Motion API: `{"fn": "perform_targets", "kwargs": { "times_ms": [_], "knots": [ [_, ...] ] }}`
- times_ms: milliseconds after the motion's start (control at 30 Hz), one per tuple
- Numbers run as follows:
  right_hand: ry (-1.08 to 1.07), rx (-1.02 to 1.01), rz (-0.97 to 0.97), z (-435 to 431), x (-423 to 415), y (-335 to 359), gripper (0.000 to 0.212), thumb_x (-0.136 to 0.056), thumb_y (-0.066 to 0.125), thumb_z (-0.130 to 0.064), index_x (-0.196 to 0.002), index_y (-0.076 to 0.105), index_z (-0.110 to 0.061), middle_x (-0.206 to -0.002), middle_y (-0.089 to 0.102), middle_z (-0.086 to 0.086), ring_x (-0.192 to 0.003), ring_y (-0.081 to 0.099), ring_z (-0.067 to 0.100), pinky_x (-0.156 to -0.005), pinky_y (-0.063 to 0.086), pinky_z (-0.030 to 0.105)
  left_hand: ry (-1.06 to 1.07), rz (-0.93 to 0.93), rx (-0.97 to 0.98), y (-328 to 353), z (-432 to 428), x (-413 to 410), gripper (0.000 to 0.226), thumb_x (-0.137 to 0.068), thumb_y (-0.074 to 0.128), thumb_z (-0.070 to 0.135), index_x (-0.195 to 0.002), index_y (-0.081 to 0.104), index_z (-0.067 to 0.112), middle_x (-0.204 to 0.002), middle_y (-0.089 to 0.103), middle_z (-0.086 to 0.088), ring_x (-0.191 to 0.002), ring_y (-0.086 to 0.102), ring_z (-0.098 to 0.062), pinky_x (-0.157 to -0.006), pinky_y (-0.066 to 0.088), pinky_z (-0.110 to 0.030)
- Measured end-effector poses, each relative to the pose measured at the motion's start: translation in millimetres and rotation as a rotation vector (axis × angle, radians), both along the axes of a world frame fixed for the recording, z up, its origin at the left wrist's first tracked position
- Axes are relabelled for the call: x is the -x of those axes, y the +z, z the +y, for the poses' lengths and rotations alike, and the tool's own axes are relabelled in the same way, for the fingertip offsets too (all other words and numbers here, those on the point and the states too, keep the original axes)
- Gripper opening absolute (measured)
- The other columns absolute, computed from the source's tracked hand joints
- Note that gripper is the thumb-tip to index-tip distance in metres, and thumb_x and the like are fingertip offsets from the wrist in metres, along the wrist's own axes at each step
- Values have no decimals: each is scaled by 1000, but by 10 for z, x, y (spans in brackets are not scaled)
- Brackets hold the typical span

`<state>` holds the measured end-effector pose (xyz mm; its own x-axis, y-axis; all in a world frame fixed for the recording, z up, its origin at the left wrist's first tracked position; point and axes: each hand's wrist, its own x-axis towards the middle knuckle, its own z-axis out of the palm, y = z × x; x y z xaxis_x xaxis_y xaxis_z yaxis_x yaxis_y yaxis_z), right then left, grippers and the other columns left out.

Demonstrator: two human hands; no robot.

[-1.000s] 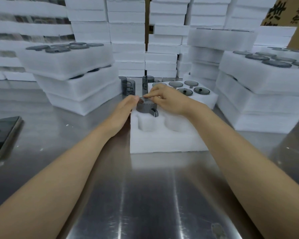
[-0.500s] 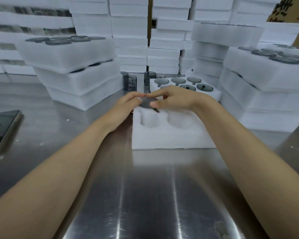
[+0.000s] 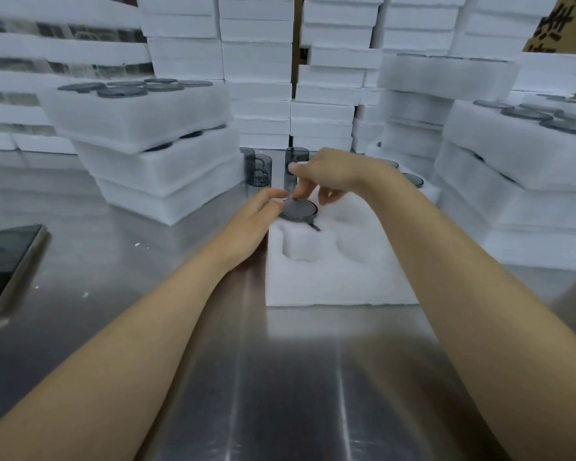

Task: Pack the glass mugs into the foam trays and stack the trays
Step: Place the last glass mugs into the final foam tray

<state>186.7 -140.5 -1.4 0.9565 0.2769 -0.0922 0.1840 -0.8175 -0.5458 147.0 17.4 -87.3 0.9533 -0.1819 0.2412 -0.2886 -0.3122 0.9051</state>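
Observation:
A white foam tray (image 3: 333,277) lies on the steel table in front of me. One grey glass mug (image 3: 298,209) sits sunk in its far-left pocket, flat end up, handle in the slot toward me. The other pockets that I can see hold nothing. My left hand (image 3: 251,222) touches the mug's left edge with its fingertips. My right hand (image 3: 333,178) hovers just above and behind the mug, fingers loosely bent, one fingertip near the rim. Two loose grey mugs (image 3: 259,169) stand upright on the table behind the tray.
A stack of filled foam trays (image 3: 147,161) rises at the left, another stack (image 3: 519,168) at the right, and a filled tray (image 3: 428,191) sits behind my right hand. Walls of foam trays close off the back. A phone (image 3: 7,264) lies at the left edge.
The mug has sunk lower into its pocket. My right hand has lifted off its top and moved back; my left hand stays at the mug's left edge.

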Motion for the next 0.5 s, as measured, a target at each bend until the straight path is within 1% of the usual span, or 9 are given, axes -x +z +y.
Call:
{"fn": "perform_targets", "kwargs": {
  "times_ms": [100,167,200,233,267,300,333,433,500],
  "knots": [
    [-107,-11,-105,302,-377,152,35,-94,46,-22,-77,71,-3,-80,73,7,-58,58,20,-61,50,26,-2,-14,7,-13,4,-13,26,-101,41,27,-121,58,22,-118,62,7,-113,56,-9,-98,40,-25],
    [-191,-87,-240,478,-580,162,25,-88,43,-8,-71,59,-2,-63,68,7,-57,59,23,-52,44,22,4,-25,-4,-18,18,-28,26,-102,40,29,-121,57,24,-117,62,9,-111,56,-6,-98,39,-22],
    [-203,-86,-311,546,-641,116,22,-87,41,-6,-71,56,-2,-61,67,6,-64,61,26,-56,47,25,6,-31,-10,-27,27,-33,26,-102,40,30,-122,57,26,-117,61,12,-110,55,-3,-97,39,-18],
    [-202,-73,-381,598,-708,32,21,-88,41,-4,-79,59,0,-73,69,10,-78,63,30,-67,51,29,5,-39,-13,-38,29,-45,26,-102,40,30,-122,56,27,-117,60,14,-109,54,1,-94,38,-13],
    [-196,-57,-438,641,-756,-82,24,-89,41,-2,-95,64,2,-96,70,13,-97,62,32,-83,51,34,3,-48,-14,-50,30,-53,26,-102,40,29,-123,56,27,-116,60,15,-108,53,4,-91,37,-8],
    [-179,-29,-446,669,-781,-199,31,-90,41,0,-111,64,1,-116,65,15,-111,58,31,-94,47,36,1,-57,-11,-63,31,-62,26,-102,40,28,-123,56,27,-116,60,16,-107,53,5,-89,35,-4],
    [-136,5,-396,685,-799,-292,36,-90,41,1,-119,62,0,-126,60,16,-119,53,31,-99,43,37,1,-67,-4,-67,32,-73,26,-102,41,27,-123,56,27,-116,60,16,-107,53,5,-88,35,-3],
    [21,77,-137,740,-819,-386,39,-95,42,-1,-132,52,0,-137,51,18,-127,47,32,-104,39,35,14,-81,7,-60,27,-115,24,-101,42,23,-118,59,23,-114,62,12,-106,54,2,-91,37,-10],
    [74,85,-92,752,-821,-383,42,-96,44,-3,-137,47,-3,-140,46,17,-128,45,30,-104,38,32,19,-76,2,-62,18,-120,25,-101,42,22,-116,61,19,-114,64,7,-108,55,-4,-93,38,-15]
  ]
}}
